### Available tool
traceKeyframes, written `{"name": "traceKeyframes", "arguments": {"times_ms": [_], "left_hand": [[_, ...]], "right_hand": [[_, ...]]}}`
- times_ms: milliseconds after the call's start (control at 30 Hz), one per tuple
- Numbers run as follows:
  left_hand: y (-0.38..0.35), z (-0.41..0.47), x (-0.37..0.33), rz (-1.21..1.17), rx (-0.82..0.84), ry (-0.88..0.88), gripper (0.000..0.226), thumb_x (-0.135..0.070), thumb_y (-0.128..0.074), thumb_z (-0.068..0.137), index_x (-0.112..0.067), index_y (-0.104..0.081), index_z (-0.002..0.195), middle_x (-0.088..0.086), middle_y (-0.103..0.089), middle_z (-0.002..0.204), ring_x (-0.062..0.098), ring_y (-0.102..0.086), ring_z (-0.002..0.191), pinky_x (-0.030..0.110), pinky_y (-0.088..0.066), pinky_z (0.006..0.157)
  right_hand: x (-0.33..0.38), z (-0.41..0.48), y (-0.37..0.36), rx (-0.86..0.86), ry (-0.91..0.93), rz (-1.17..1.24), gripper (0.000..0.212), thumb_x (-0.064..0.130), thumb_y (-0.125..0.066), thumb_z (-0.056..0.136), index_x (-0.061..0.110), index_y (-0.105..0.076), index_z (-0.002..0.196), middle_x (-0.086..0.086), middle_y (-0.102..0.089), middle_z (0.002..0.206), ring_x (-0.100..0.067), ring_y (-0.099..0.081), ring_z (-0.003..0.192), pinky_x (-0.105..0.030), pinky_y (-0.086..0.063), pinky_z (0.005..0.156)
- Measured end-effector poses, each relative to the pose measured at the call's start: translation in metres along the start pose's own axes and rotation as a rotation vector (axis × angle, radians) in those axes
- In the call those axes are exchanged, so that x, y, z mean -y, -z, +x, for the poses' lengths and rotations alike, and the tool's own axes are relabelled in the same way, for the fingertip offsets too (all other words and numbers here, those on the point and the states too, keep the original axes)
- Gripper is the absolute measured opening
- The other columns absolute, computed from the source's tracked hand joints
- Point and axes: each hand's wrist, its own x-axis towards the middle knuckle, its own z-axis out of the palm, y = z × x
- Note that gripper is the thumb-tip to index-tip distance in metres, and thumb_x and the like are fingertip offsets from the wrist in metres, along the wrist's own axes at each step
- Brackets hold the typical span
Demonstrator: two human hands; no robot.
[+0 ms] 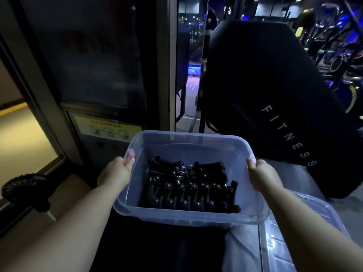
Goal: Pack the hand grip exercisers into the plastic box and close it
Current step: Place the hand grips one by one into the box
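Dim gym [334,46] | clear plastic box [184,217], black exercisers [188,186] inside | left hand [117,172], right hand [262,173] grip rim

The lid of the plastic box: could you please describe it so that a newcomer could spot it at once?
Find the clear plastic box of black hand grip exercisers, held at its side rims by the left hand and the right hand. Lower right of it, under the right forearm, lies the lid: flat, clear and ribbed, unlike the deep box.
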Motion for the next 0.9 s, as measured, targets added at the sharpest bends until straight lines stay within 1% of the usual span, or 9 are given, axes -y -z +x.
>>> {"name": "traceKeyframes", "arguments": {"times_ms": [133,200,300,400,533,600,767,833,900], "left_hand": [[0.000,0.010,-0.009,-0.007,0.072,0.054,0.049,-0.058,-0.035,0.094,-0.013,-0.051,0.084,0.005,-0.052,0.077,0.027,-0.048,0.067,0.034,-0.036,0.062],[-0.001,0.016,-0.010,-0.012,0.099,0.077,0.047,-0.056,-0.036,0.094,-0.013,-0.051,0.085,0.004,-0.051,0.075,0.026,-0.047,0.066,0.034,-0.036,0.062],[-0.003,0.023,-0.012,-0.025,0.122,0.095,0.046,-0.056,-0.036,0.094,-0.013,-0.049,0.083,0.001,-0.049,0.070,0.021,-0.045,0.061,0.033,-0.035,0.061],[-0.005,0.029,-0.014,-0.068,0.148,0.105,0.049,-0.059,-0.035,0.093,-0.015,-0.050,0.080,0.004,-0.056,0.076,0.020,-0.048,0.062,0.032,-0.034,0.058],[-0.007,0.036,-0.015,-0.092,0.171,0.124,0.051,-0.062,-0.034,0.092,-0.015,-0.050,0.078,0.003,-0.055,0.073,0.020,-0.051,0.063,0.031,-0.032,0.054],[-0.009,0.039,-0.014,-0.102,0.180,0.134,0.049,-0.061,-0.036,0.092,-0.015,-0.051,0.079,0.003,-0.055,0.074,0.021,-0.052,0.064,0.032,-0.033,0.056],[-0.012,0.043,-0.013,-0.116,0.184,0.151,0.044,-0.056,-0.040,0.093,-0.015,-0.051,0.080,0.004,-0.056,0.075,0.023,-0.053,0.065,0.032,-0.036,0.057],[-0.013,0.043,-0.013,-0.096,0.164,0.147,0.044,-0.057,-0.040,0.092,-0.016,-0.050,0.078,0.005,-0.056,0.075,0.024,-0.054,0.065,0.034,-0.041,0.060],[-0.014,0.042,-0.014,-0.051,0.144,0.149,0.043,-0.056,-0.040,0.092,-0.016,-0.049,0.078,0.006,-0.057,0.077,0.025,-0.055,0.066,0.038,-0.047,0.065]], "right_hand": [[0.004,0.013,-0.004,0.051,-0.047,-0.016,0.052,0.054,-0.026,0.094,0.009,-0.051,0.095,-0.016,-0.064,0.086,-0.033,-0.061,0.080,-0.035,-0.044,0.067],[0.007,0.020,-0.006,0.072,-0.063,-0.029,0.052,0.054,-0.026,0.093,0.009,-0.052,0.095,-0.015,-0.063,0.086,-0.034,-0.062,0.080,-0.035,-0.045,0.068],[0.009,0.030,-0.008,0.101,-0.088,-0.059,0.050,0.052,-0.026,0.095,0.009,-0.051,0.095,-0.014,-0.062,0.081,-0.033,-0.061,0.077,-0.034,-0.043,0.064],[0.009,0.040,-0.012,0.122,-0.109,-0.091,0.050,0.051,-0.025,0.096,0.009,-0.052,0.095,-0.015,-0.063,0.078,-0.031,-0.060,0.075,-0.033,-0.040,0.060],[0.012,0.048,-0.014,0.143,-0.128,-0.099,0.050,0.050,-0.027,0.096,0.008,-0.054,0.096,-0.016,-0.063,0.078,-0.031,-0.062,0.071,-0.033,-0.043,0.061],[0.012,0.049,-0.015,0.150,-0.137,-0.106,0.051,0.050,-0.026,0.096,0.007,-0.054,0.095,-0.017,-0.064,0.076,-0.030,-0.063,0.069,-0.032,-0.043,0.060],[0.016,0.049,-0.013,0.159,-0.142,-0.120,0.051,0.050,-0.024,0.097,0.008,-0.052,0.097,-0.017,-0.064,0.077,-0.031,-0.061,0.072,-0.033,-0.037,0.058],[0.018,0.046,-0.012,0.157,-0.139,-0.108,0.049,0.049,-0.024,0.097,0.008,-0.051,0.097,-0.016,-0.063,0.079,-0.031,-0.061,0.073,-0.033,-0.038,0.059],[0.019,0.041,-0.008,0.153,-0.136,-0.103,0.048,0.049,-0.023,0.098,0.009,-0.050,0.097,-0.015,-0.063,0.079,-0.030,-0.059,0.074,-0.032,-0.034,0.057]]}}
